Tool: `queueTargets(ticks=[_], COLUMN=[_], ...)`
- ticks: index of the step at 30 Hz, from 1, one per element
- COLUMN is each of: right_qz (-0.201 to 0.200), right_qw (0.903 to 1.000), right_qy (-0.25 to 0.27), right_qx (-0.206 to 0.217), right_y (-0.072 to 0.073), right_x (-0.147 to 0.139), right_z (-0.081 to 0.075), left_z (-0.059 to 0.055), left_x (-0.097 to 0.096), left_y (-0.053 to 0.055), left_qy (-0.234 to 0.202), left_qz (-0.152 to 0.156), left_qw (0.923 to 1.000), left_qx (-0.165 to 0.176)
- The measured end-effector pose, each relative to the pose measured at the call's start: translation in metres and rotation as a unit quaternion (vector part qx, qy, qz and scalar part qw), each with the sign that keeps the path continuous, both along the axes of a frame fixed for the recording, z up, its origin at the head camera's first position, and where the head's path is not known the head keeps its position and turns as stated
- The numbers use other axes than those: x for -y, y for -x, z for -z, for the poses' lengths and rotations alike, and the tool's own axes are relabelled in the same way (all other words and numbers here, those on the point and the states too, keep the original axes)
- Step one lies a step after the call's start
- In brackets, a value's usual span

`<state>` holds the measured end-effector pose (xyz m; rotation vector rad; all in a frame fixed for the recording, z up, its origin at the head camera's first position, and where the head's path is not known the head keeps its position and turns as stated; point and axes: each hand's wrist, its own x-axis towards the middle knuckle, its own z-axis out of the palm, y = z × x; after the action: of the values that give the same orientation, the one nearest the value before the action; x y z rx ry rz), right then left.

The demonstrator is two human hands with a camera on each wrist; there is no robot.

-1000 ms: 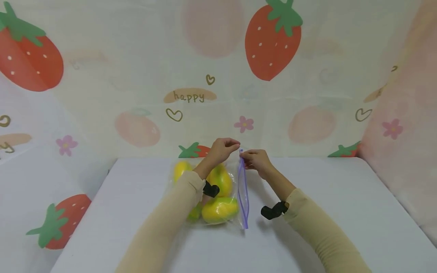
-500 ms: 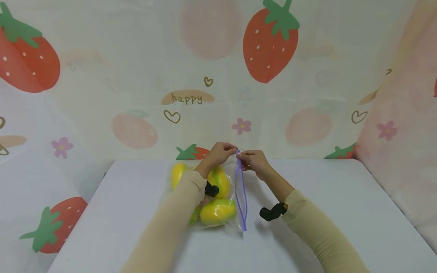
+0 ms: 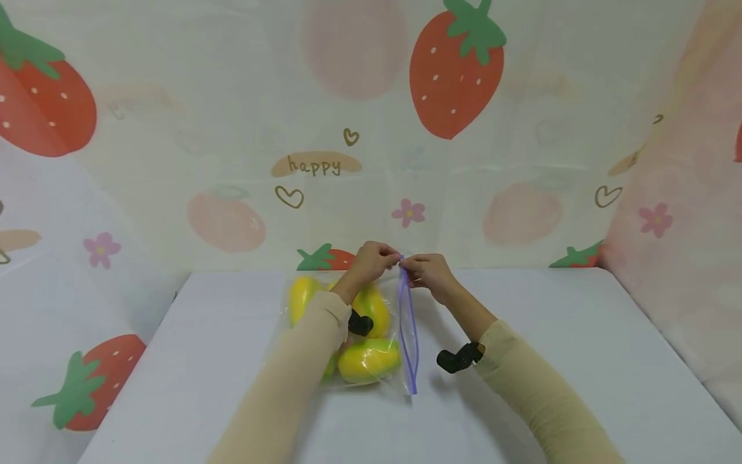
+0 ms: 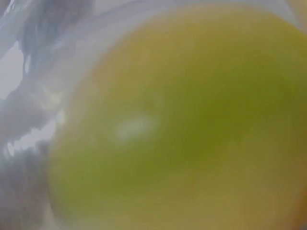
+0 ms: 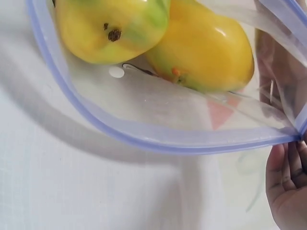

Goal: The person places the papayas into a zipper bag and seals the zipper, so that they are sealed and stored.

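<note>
A clear zip bag (image 3: 400, 380) with a purple zip edge (image 3: 415, 348) lies on the white table, holding several yellow-green mangoes (image 3: 369, 361). At the far corner of its mouth, my left hand (image 3: 371, 263) pinches the zip edge. Close beside it, my right hand (image 3: 433, 276) pinches the same zip end between thumb and fingers. Below the hands, the two zip strips stand apart. In the right wrist view, the bag's mouth gapes, showing two mangoes (image 5: 206, 50) inside. One blurred mango (image 4: 192, 120), seen through plastic, fills the left wrist view. My left forearm hides part of the bag.
The white table (image 3: 551, 361) extends to both sides of the bag. Behind it hangs a pale cloth (image 3: 371, 193) printed with strawberries, flowers and hearts. A black wrist camera (image 3: 460, 357) sits on my right wrist, another camera (image 3: 361, 323) on my left, over the bag.
My left fingers have come down from just above the zip end to pinch it beside the right fingers. The right hand keeps its hold, and the whole view has shifted slightly.
</note>
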<state>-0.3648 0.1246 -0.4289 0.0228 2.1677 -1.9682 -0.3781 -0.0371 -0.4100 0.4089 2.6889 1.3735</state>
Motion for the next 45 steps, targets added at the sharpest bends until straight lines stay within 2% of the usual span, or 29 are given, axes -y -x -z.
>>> queueTargets(ticks=[6,11,13,16,21,25,29,34,37,41,45], right_qz=[0.031,0.028,0.022,0.017,0.016,0.022,0.022,0.014,0.026,0.046,0.048], right_qw=[0.9992,0.9948,0.9928,0.9925,0.9953,0.9974,0.9984,0.9977,0.9963,0.9932,0.9892], right_qy=[-0.012,-0.076,-0.097,-0.104,-0.088,-0.065,-0.050,-0.052,-0.062,-0.081,-0.104], right_qx=[-0.024,-0.063,-0.068,-0.062,-0.037,-0.021,-0.015,-0.040,-0.054,-0.070,-0.092], right_y=[-0.001,-0.010,-0.015,-0.019,-0.019,-0.018,-0.017,-0.019,-0.022,-0.030,-0.042], right_x=[0.008,0.015,0.016,0.013,0.007,0.006,0.005,0.006,0.008,0.011,0.011], right_z=[-0.002,-0.001,0.000,-0.001,-0.001,0.002,0.004,0.005,0.005,0.003,0.003], left_z=[0.000,0.001,0.001,0.000,-0.002,-0.001,-0.001,-0.001,-0.001,-0.001,0.000], left_x=[-0.006,-0.006,-0.005,-0.004,0.000,0.004,0.006,0.005,0.003,0.000,-0.003], left_y=[0.002,0.001,0.000,0.000,0.001,0.001,0.001,0.000,0.000,-0.001,0.000], left_qy=[0.058,0.053,0.052,0.051,0.037,0.038,0.030,0.017,0.013,0.015,0.020], left_qz=[-0.039,-0.083,-0.089,-0.083,-0.038,-0.005,0.007,-0.003,-0.014,-0.030,-0.047], left_qw=[0.9972,0.9944,0.9938,0.9949,0.9986,0.9993,0.9995,0.9999,0.9998,0.9994,0.9987], left_qx=[-0.025,-0.039,-0.041,-0.027,0.006,0.006,0.003,-0.001,0.002,0.003,-0.005])
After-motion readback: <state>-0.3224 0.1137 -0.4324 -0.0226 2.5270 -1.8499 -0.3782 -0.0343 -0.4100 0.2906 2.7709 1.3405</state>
